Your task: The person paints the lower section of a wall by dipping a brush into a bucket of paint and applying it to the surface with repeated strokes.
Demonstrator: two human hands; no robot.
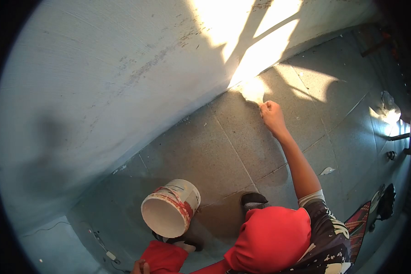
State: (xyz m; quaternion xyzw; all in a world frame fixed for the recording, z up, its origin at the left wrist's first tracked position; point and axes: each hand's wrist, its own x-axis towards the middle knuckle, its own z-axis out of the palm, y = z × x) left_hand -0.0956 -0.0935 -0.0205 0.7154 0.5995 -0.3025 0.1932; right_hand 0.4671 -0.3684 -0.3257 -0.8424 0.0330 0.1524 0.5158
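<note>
My right hand is closed around the handle of a wide paintbrush. Its broad pale end meets the floor at the foot of the wall, where glare washes out detail. At the bottom edge my left hand shows only partly, its fingers curled beside red cloth; whatever it may hold is hidden. A white bucket with red smears leans on its side, its mouth toward me. A rounded red cloth-covered form, probably my knee, fills the lower middle.
Grey tiles cover the floor. A dark shoe stands right of the bucket. Lower left lies a cable with a white plug. At right are a patterned mat, a black item and a clear plastic bag.
</note>
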